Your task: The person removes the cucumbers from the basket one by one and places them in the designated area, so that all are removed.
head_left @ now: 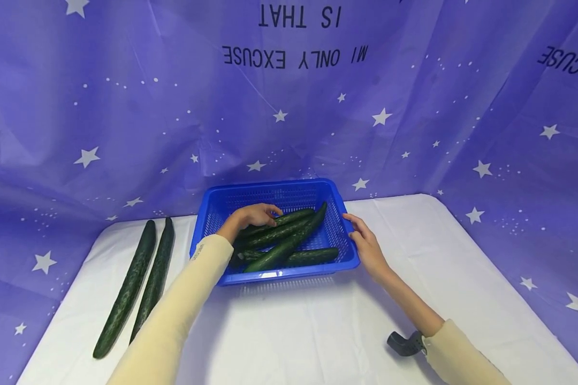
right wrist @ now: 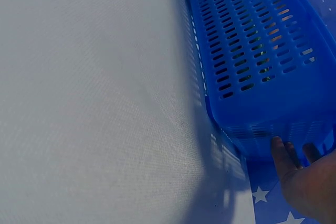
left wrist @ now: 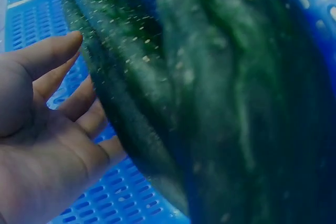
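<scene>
Where left hand (head_left: 256, 215) reaches, cucumbers (head_left: 287, 245) partly hidden

Cucumbers (head_left: 127, 291) on the table (head_left: 294, 331), left side: two. Cucumbers in my basket (head_left: 298, 271): at least four that I can tell apart; my left hand (head_left: 257, 215) covers part of the pile, so I cannot fix the total. Baskets, blue: one. Tables, white-covered: one. Hands, mine: two, counting my right hand (head_left: 368, 246). Pale sleeves (head_left: 173, 315), mine: two. Dark curved piece (head_left: 404, 344) beside my right sleeve: one. Lines of lettering (head_left: 332, 58) I can read, in whole or part: three. Printed stars (head_left: 381, 116): over a dozen.
</scene>
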`<state>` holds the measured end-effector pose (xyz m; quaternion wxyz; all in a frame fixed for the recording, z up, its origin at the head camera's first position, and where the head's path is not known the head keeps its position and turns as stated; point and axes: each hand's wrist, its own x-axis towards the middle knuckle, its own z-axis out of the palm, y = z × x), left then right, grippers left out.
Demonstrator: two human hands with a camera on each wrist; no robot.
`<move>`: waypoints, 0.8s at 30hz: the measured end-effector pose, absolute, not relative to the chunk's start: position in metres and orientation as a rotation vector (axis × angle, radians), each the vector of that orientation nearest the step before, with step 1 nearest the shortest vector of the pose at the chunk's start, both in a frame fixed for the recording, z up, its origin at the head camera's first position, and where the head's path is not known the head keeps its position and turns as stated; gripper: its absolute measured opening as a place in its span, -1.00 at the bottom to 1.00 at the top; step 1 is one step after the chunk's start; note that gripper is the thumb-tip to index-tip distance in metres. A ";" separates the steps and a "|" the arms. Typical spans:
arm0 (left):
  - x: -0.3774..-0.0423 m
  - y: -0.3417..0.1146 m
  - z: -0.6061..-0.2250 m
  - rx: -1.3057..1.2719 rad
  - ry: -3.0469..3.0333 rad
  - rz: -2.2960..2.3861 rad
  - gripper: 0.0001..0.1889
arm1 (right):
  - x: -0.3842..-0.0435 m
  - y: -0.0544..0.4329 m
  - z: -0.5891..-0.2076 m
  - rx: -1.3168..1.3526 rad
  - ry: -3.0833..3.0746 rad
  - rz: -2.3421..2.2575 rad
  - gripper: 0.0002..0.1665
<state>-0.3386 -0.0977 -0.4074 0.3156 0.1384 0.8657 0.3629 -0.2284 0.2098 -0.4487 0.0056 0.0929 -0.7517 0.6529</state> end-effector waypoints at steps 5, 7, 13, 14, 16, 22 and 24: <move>-0.337 -0.098 -0.413 0.344 2.300 0.934 -0.47 | -0.227 0.208 -0.450 0.294 -2.349 2.051 -0.42; -0.337 -0.099 -0.414 0.331 2.299 0.940 -0.45 | -0.226 0.207 -0.450 0.300 -2.350 2.053 -0.42; -0.335 -0.101 -0.412 0.353 2.304 0.968 -0.44 | -0.226 0.206 -0.450 0.300 -2.349 2.057 -0.41; -0.334 -0.101 -0.410 0.360 2.305 0.970 -0.44 | -0.226 0.206 -0.450 0.298 -2.347 2.058 -0.41; -0.335 -0.101 -0.407 0.372 2.306 0.972 -0.45 | -0.226 0.206 -0.449 0.295 -2.345 2.057 -0.41; -0.340 -0.103 -0.388 0.382 2.305 1.040 -0.44 | -0.227 0.208 -0.448 0.292 -2.342 2.037 -0.41; -0.340 -0.103 -0.380 0.400 2.314 1.072 -0.44 | -0.227 0.209 -0.448 0.286 -2.345 2.035 -0.41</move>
